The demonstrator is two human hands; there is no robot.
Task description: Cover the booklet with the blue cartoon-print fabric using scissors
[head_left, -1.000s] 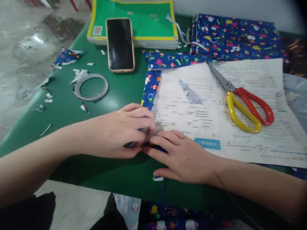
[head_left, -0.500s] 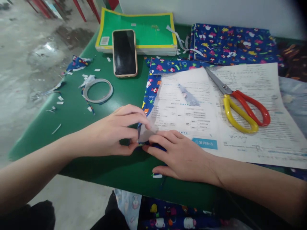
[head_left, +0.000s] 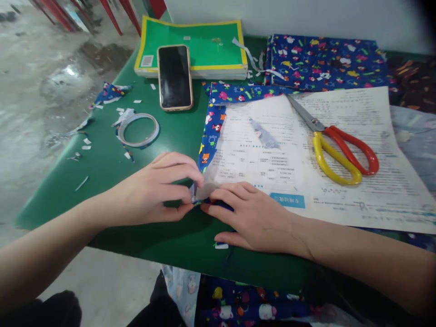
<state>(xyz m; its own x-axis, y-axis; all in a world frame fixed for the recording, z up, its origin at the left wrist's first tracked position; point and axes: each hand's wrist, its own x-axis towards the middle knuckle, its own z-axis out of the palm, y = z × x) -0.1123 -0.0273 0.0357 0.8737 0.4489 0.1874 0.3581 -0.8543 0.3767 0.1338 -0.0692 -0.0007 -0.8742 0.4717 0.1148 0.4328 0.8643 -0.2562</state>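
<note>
A dark blue cloth [head_left: 211,131] with colourful animal prints lies under a printed paper sheet [head_left: 252,159], its left and far edges folded over the paper. My left hand [head_left: 163,188] is closed at the near left corner, thumb and fingers pinching the cloth where its pale underside is bent up. Beside it, my right hand [head_left: 255,215] lies over the near edge, fingertips pressing on the cloth and paper, thumb stretched apart on the table. Scissors [head_left: 316,123] with one red and one yellow handle rest on the sheet, blades pointing away. A pale cloth scrap [head_left: 265,136] sits on the paper.
Left of the cloth is a tape roll [head_left: 156,131] among scraps on the green table [head_left: 68,195]. A phone [head_left: 175,79] leans on a green book [head_left: 214,52]. Folded blue cloth [head_left: 327,63] lies at the back right. More printed cloth [head_left: 245,302] hangs below the near edge.
The view has shifted slightly. My left fingers have closed in a little at the corner, bending the pale underside up further. My right hand stays pressed on the near edge.
</note>
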